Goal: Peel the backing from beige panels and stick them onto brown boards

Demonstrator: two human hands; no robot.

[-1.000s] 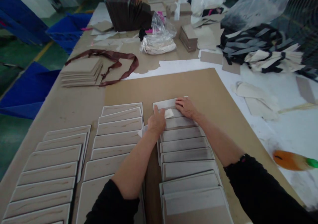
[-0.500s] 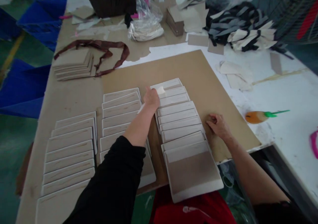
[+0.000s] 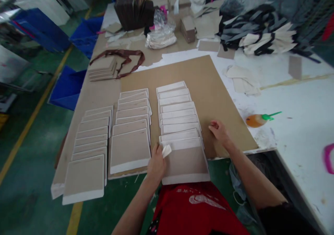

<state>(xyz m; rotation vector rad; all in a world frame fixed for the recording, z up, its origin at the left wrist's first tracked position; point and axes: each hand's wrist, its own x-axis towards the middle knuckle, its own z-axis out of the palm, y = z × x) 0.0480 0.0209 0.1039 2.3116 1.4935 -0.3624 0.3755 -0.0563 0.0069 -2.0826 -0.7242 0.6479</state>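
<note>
Three rows of overlapping grey cards with white edges lie on the table: a left row (image 3: 90, 148), a middle row (image 3: 132, 123) and a right row (image 3: 179, 123). My left hand (image 3: 156, 163) holds a small white pad (image 3: 166, 151) against the nearest card of the right row. My right hand (image 3: 218, 130) rests with curled fingers on the brown cardboard sheet (image 3: 208, 85), just right of that row, holding nothing I can see.
An orange bottle with a green nozzle (image 3: 258, 119) lies on the white tabletop at right. A stack of grey boards (image 3: 102, 70) with a dark red ribbon (image 3: 122, 56) sits behind. Black and cream strips (image 3: 261, 37), plastic bags and blue bins (image 3: 66, 87) surround the table.
My left hand has drawn back with the pad from the far end of the right row to its near end. The right hand stays beside the row. The camera has pulled back.
</note>
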